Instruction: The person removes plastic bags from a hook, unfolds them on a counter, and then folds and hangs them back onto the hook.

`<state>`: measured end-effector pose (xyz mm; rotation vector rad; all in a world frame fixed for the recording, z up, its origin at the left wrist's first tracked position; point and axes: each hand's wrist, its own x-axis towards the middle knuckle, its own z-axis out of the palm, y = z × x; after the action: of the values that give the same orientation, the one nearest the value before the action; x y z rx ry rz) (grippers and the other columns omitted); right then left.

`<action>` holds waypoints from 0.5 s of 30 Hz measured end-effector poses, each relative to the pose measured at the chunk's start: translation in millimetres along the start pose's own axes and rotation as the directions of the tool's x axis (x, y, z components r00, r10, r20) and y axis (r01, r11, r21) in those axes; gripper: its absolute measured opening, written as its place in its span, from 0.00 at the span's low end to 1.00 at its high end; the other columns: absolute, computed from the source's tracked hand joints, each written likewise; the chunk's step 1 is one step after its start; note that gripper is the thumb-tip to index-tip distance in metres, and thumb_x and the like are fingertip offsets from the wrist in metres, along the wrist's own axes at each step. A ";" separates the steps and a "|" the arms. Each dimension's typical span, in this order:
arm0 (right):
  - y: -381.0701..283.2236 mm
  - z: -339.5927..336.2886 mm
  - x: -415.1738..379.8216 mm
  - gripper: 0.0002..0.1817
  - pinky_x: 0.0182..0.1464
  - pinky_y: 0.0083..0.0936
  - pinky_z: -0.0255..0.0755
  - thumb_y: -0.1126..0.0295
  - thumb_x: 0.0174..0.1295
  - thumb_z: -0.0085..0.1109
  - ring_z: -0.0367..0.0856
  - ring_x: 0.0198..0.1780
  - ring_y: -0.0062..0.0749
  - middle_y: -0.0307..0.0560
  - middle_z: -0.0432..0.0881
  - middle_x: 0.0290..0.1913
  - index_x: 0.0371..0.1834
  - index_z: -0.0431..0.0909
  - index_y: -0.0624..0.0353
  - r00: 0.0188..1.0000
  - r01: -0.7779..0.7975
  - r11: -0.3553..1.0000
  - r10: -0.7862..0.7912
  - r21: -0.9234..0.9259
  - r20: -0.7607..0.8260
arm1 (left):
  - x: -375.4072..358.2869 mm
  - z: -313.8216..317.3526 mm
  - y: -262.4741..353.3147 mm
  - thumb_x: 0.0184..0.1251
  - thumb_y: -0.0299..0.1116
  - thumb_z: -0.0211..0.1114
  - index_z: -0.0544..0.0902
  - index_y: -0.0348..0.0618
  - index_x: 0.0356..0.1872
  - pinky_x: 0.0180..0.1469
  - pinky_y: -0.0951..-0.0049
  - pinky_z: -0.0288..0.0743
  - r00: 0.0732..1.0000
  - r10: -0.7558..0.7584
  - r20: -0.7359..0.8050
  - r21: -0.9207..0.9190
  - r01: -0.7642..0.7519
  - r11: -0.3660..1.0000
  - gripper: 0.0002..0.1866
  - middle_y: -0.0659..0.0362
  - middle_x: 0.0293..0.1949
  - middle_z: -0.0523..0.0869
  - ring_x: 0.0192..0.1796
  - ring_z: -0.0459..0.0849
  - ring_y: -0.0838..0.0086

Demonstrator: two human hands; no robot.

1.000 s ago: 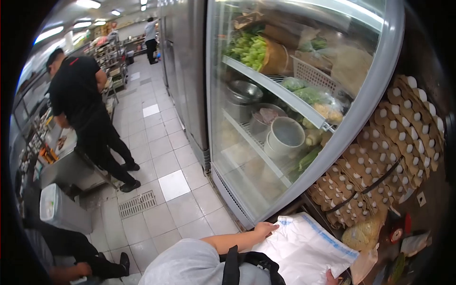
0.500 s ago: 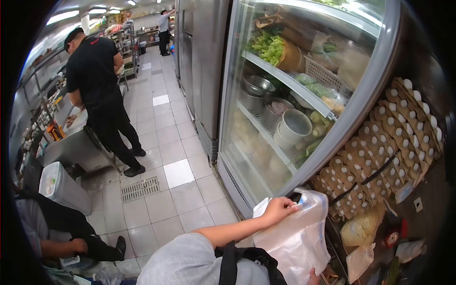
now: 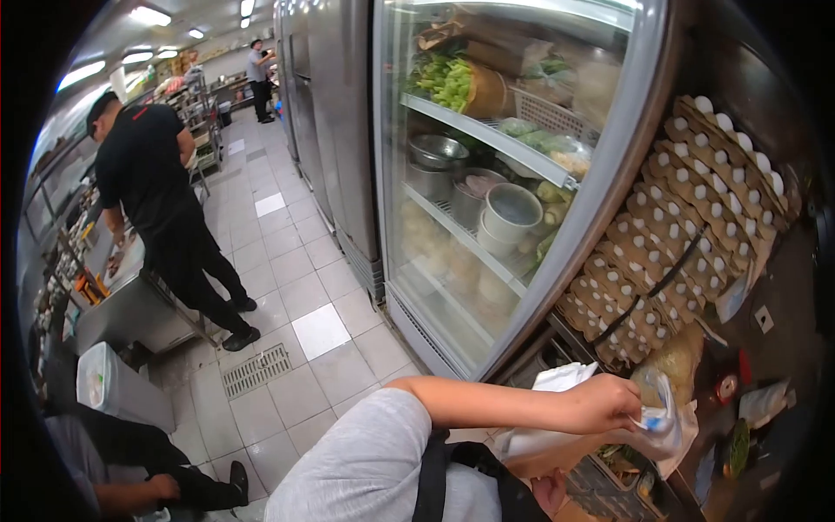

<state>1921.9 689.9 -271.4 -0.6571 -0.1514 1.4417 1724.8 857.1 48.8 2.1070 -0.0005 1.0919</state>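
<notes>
My left hand reaches across from the grey sleeve and pinches the rim of a clear plastic bag. A blue mark shows on the plastic by the fingertips. The bag hangs over a dark crate with greens in it. Low in the view, my right hand is partly hidden, its fingers curled at the near side of the bag. Beside my left forearm lies folded white plastic. Just beyond the left hand is a bulging, yellowish filled bag.
A glass-front fridge holds vegetables and pots. Strapped egg trays stand at the right, near a red scale. A person in black works at a counter on the left, near a white bin. Another person sits at lower left.
My left hand has moved right with the bag's rim, and the bag is now bunched and swung to the right. The view has shifted so the fridge sits further left.
</notes>
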 end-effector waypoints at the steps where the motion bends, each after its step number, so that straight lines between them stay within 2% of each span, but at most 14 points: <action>1: 5.3 -22.3 4.7 0.27 0.58 0.47 0.59 0.70 0.58 0.56 0.67 0.59 0.35 0.41 0.70 0.59 0.62 0.63 0.44 1.000 0.002 0.999 -0.002 0.047 0.006 | 7.0 2.9 4.4 0.50 0.28 0.67 0.82 0.39 0.29 0.31 0.69 0.72 0.999 0.010 0.038 -0.034 -0.008 0.999 0.06 0.56 0.28 0.78 0.31 0.80 0.62; 3: 10.9 -31.8 -0.7 0.25 0.58 0.45 0.58 0.69 0.57 0.57 0.68 0.58 0.33 0.41 0.72 0.56 0.60 0.66 0.46 0.999 0.031 0.995 -0.032 0.093 0.011 | 17.5 11.9 1.7 0.49 0.28 0.67 0.82 0.39 0.29 0.31 0.69 0.72 0.995 0.076 0.065 -0.067 -0.071 0.995 0.06 0.56 0.27 0.79 0.32 0.80 0.62; 6: 9.0 -1.0 -12.8 0.23 0.59 0.42 0.58 0.68 0.55 0.59 0.69 0.57 0.31 0.41 0.75 0.52 0.57 0.70 0.50 0.994 0.111 0.993 -0.111 0.051 -0.003 | 27.1 16.7 0.6 0.47 0.28 0.67 0.82 0.39 0.29 0.32 0.68 0.72 0.992 0.081 0.100 -0.169 -0.063 0.984 0.07 0.56 0.27 0.79 0.33 0.80 0.62; 12: -50.8 97.8 -9.4 0.23 0.58 0.40 0.59 0.69 0.54 0.59 0.69 0.56 0.30 0.42 0.75 0.51 0.55 0.70 0.51 0.925 0.266 0.917 -0.330 -0.296 -0.191 | 29.2 35.6 -23.1 0.46 0.30 0.68 0.81 0.37 0.28 0.36 0.65 0.72 0.980 0.066 0.189 -0.230 -0.021 0.973 0.09 0.53 0.28 0.79 0.35 0.80 0.59; 13: -60.4 108.2 -6.5 0.23 0.57 0.39 0.60 0.70 0.54 0.59 0.69 0.56 0.30 0.43 0.75 0.50 0.55 0.70 0.52 0.907 0.281 0.895 -0.366 -0.348 -0.209 | 27.8 37.6 -21.7 0.40 0.32 0.70 0.81 0.37 0.24 0.36 0.63 0.72 0.987 0.042 0.153 -0.276 0.002 0.961 0.11 0.52 0.25 0.79 0.33 0.79 0.58; 15: -75.3 124.5 -4.2 0.22 0.57 0.38 0.60 0.70 0.54 0.59 0.69 0.56 0.30 0.43 0.75 0.50 0.55 0.70 0.52 0.879 0.294 0.849 -0.420 -0.439 -0.225 | 23.9 38.7 -23.6 0.41 0.31 0.69 0.81 0.37 0.24 0.35 0.62 0.72 0.981 0.056 0.185 -0.256 -0.007 0.967 0.10 0.51 0.25 0.79 0.33 0.79 0.57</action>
<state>1927.1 727.2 -130.8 -1.1184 -0.3050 0.9267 1774.8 857.9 37.3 1.9742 -0.2542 0.8540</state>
